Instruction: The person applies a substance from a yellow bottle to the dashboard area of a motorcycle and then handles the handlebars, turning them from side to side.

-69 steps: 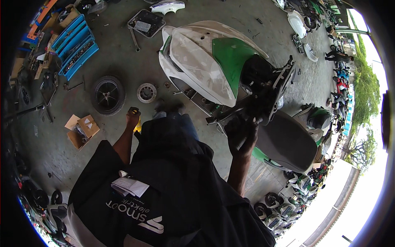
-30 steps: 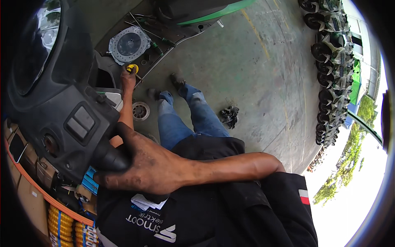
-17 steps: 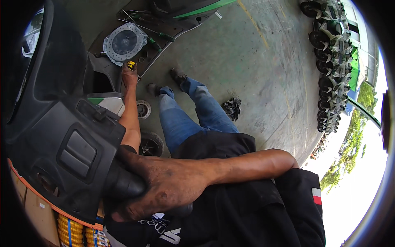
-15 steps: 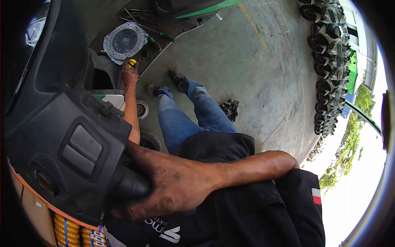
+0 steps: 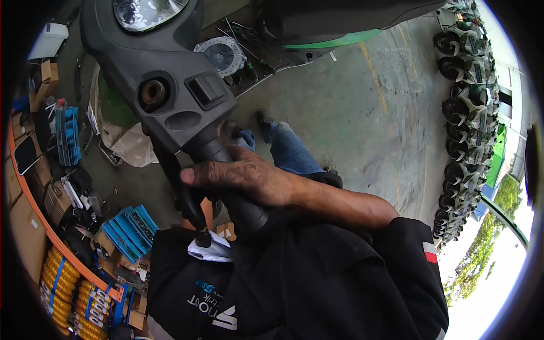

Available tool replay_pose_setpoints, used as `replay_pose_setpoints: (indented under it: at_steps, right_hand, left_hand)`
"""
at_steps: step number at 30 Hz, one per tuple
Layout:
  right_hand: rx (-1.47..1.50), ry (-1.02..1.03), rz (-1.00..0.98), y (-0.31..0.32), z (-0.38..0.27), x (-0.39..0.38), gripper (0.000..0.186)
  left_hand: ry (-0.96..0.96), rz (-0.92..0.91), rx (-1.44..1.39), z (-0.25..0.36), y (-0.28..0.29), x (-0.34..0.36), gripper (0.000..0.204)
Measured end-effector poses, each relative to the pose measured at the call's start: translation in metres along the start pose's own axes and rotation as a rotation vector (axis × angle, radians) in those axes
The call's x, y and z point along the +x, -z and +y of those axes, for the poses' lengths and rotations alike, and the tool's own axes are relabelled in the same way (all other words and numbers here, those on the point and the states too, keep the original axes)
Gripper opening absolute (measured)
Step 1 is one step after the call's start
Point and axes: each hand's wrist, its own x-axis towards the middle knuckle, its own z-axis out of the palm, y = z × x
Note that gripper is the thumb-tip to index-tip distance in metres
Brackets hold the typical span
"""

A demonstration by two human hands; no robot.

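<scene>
Beneath the right hand point(image 5: 255, 178): the black grip point(image 5: 245, 212), which it held wrapped, thumb laid across.
Left hand: hidden from view; what it held could not be told.
Handlebar cover point(image 5: 177, 95): sat just beyond the grip and looked assembled, its square switch point(image 5: 205, 92) in place.
Disc point(image 5: 222, 55): lay loose near green-handled tools point(image 5: 251, 69), so some work seemed left.

1. Right hand point(image 5: 255, 178): one, centre of the frame.
2. Black handlebar grip point(image 5: 246, 216): one, centre.
3. Black lever point(image 5: 184, 187): one, left of centre.
4. Perforated disc point(image 5: 222, 56): one, upper centre.
5. Blue toolboxes point(image 5: 129, 233): two, left and lower left.
6. Stacks of yellow coils point(image 5: 55, 283): two, lower left.
7. Denim trouser legs point(image 5: 292, 150): two, centre.
8. Parked scooters point(image 5: 458, 107): several along the right side; overlapping, exact count not determinable.
</scene>
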Motion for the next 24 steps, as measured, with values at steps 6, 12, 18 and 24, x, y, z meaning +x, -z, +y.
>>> replay_pose_setpoints:
  at_steps: [6,12,18,24]
  right_hand:
    - [-0.075,0.025,0.04,-0.021,-0.005,-0.005,0.051]
    - [0.049,-0.001,-0.144,0.002,0.008,0.005,0.049]
    - [-0.009,-0.07,-0.115,0.0,0.004,0.002,0.047]
    - [-0.419,0.155,0.054,-0.003,0.01,0.007,0.042]
  left_hand:
    - [0.486,-0.019,0.029,-0.037,0.029,-0.13,0.041]
    - [0.896,0.246,0.035,-0.073,0.017,-0.233,0.037]
    - [1.06,0.586,-0.165,-0.058,0.003,-0.243,0.036]
    - [0.732,0.644,0.268,0.026,0.002,-0.223,0.034]
